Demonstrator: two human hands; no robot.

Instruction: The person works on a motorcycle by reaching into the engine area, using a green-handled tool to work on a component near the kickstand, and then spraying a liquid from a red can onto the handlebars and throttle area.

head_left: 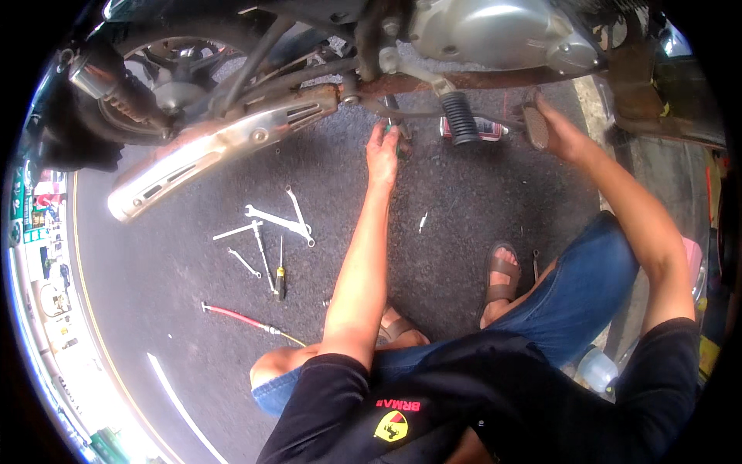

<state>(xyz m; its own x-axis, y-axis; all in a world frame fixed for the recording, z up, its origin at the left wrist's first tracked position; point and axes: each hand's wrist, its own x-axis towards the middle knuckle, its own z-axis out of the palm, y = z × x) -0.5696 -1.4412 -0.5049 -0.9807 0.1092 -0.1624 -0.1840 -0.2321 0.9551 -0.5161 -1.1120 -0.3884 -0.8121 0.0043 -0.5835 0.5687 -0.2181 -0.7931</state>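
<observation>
Under the motorcycle [471, 31], my left hand [382, 161] reaches up with its fingers closed around a slim part below the frame; what it is I cannot make out. My right hand [569, 138] is closed at the ribbed pad of the foot pedal [535, 127], its fingers partly behind the pad. A bent lever runs from that pad toward my left hand. Between my hands hangs the black rubber footrest [461, 117]. Behind the footrest a red and white package [488, 128] lies on the ground.
Left of my left arm lie several spanners [280, 221], a T-handled wrench [263, 251], a yellow-black screwdriver [280, 282] and a red cable [236, 316]. A small spring [423, 222] is on the asphalt between my arms. The silver exhaust shield [193, 170] juts out low. A kerb [630, 178] runs along the right.
</observation>
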